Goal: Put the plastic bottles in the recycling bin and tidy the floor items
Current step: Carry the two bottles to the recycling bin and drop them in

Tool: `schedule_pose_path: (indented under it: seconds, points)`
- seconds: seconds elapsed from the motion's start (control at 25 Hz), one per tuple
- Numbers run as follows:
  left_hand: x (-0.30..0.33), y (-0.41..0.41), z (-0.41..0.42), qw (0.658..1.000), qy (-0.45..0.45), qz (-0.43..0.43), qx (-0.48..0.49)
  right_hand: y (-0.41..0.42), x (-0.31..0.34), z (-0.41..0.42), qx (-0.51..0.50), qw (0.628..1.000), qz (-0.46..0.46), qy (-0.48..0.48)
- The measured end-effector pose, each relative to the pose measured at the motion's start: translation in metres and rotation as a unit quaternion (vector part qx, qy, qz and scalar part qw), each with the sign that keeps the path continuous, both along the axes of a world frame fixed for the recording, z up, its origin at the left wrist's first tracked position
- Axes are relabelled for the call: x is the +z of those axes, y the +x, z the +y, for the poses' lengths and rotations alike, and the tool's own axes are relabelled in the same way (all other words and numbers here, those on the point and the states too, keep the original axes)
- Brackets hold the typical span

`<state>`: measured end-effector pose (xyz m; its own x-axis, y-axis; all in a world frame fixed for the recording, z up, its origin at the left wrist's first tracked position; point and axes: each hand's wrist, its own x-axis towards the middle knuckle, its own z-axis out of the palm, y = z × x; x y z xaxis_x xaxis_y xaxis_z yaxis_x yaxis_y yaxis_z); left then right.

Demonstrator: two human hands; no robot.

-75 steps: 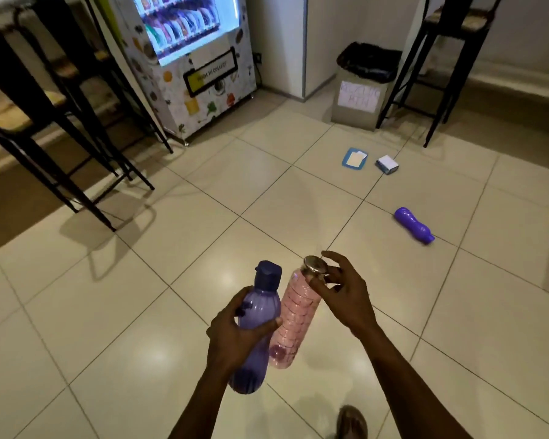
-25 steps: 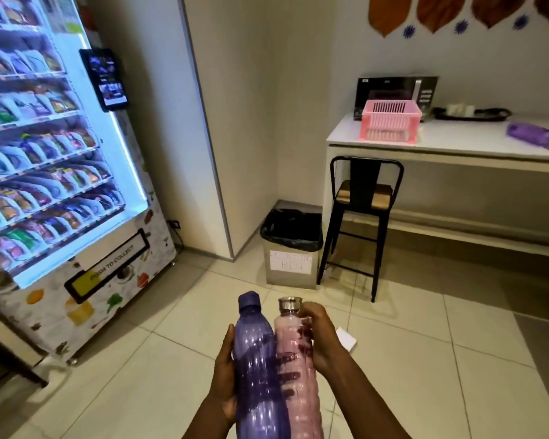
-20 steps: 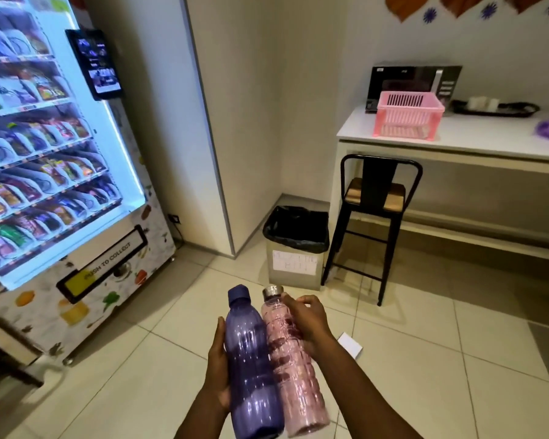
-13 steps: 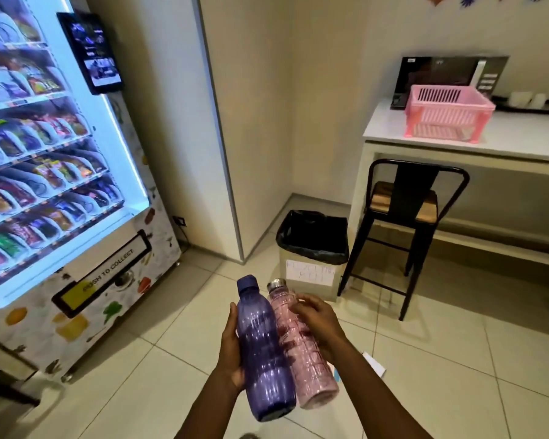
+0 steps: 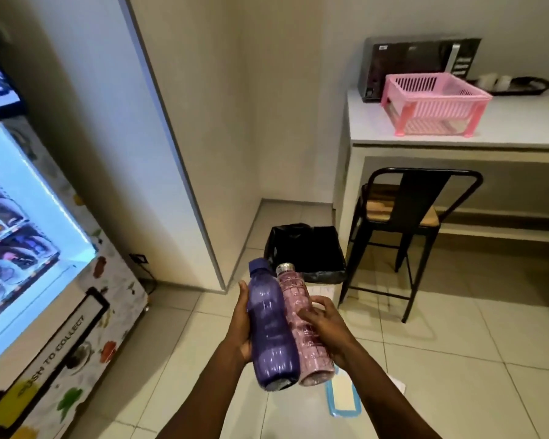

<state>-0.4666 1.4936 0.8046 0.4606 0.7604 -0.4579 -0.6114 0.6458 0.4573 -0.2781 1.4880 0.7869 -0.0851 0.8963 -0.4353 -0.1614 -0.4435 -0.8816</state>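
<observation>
Closer now vs half a sec ago: the bin (image 5: 305, 253) w/ its black liner sits just past the bottle tops, and the vending machine (image 5: 35, 248) has slid mostly off the left edge of view. I see both bottles held out front, tilted w/ caps pointing away twd the bin.

Left hand (image 5: 243, 324) is wrapped round the purple bottle (image 5: 271, 327), fingers (image 5: 244, 296) curled on its far-left side, palm under the lower body. Right hand (image 5: 325, 327) grips the pink bottle (image 5: 301, 324) from the right, fingers closed over its ribbed middle. The 2 bottles touch side by side along most of their length; purple has a purple cap, pink a metal-looking one.

Bin stands on the tiled floor (image 5: 457, 359) in the nook between the wall pillar (image 5: 178, 137) and the black chair (image 5: 403, 223), a white paper label on its front partly hidden behind the pink bottle. Below my right forearm on the floor: a blue-rimmed flat item (image 5: 343, 397) and a bit of white paper (image 5: 398, 383) just beside it; can't tell what either is.

On the counter (image 5: 504, 128) above the chair: pink basket (image 5: 435, 104) near the front edge, microwave (image 5: 415, 63) behind it at the back-left corner, dark tray (image 5: 520, 87) further right.
</observation>
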Motion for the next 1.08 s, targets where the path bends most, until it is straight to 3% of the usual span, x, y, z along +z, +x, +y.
schedule_pose_path:
  seconds: [0.12, 0.28, 0.44, 0.56, 0.8, 1.08]
  points:
    - [-0.003, 0.008, 0.059, 0.999, -0.016, 0.026, -0.032, 0.001, -0.012, 0.047, -0.056, 0.998, 0.019, -0.019]
    - [-0.016, 0.003, 0.156, 0.997, -0.003, 0.025, -0.068, 0.009, -0.041, 0.130, -0.058, 0.989, 0.124, -0.046]
    - [-0.039, -0.013, 0.243, 0.982, 0.010, 0.164, -0.089, 0.003, -0.059, 0.199, -0.037, 0.973, 0.211, -0.088]
    - [-0.047, -0.015, 0.308, 0.973, -0.026, 0.209, -0.090, -0.001, -0.070, 0.259, -0.077, 0.975, 0.173, -0.113]
    - [-0.088, -0.009, 0.395, 0.972, -0.079, 0.180, -0.127, -0.009, -0.102, 0.342, -0.150, 0.966, 0.143, -0.157]
    - [-0.137, -0.008, 0.515, 0.945, -0.061, 0.259, -0.191, -0.026, -0.146, 0.436, -0.261, 0.940, 0.111, -0.192]
